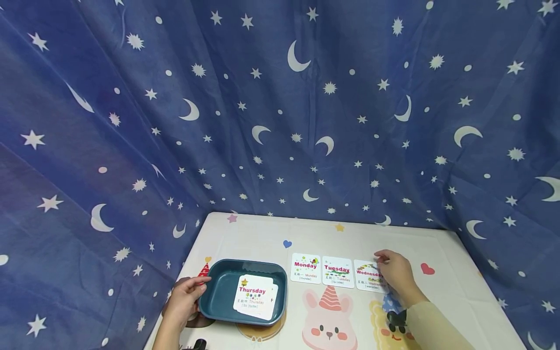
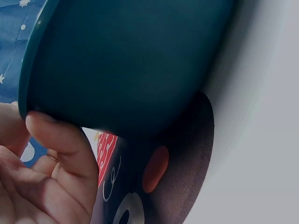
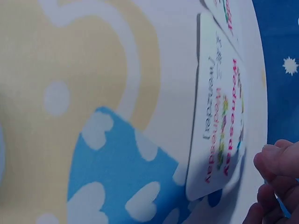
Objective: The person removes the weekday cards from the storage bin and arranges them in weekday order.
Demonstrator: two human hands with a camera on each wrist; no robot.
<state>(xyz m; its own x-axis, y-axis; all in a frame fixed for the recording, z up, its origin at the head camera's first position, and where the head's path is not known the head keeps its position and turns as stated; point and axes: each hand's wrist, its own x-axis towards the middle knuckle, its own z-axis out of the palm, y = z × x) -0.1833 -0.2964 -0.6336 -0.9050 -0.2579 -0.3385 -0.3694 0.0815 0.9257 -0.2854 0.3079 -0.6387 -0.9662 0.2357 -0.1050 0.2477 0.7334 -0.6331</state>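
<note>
Left hand (image 1: 183, 297), one tray (image 1: 221, 297) gripped, right hand (image 1: 397, 273) beside three lined-up cards (image 1: 338, 272)

Backdrop (image 1: 280, 153): dark blue cloth, white moon-and-star pattern
Tabletop (image 1: 380, 238): whitish, printed
Far edge: purple star (image 1: 232, 218) left, yellow star (image 1: 339, 227) right of it
Hearts: blue heart (image 1: 287, 244) left, red heart (image 1: 427, 269) right
Near side: pink rabbit (image 1: 329, 323), striped hat (image 1: 330, 300)
Near left: black object (image 1: 200, 344), unclear

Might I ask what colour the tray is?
The tray is dark teal, clearest in the head view.
</note>
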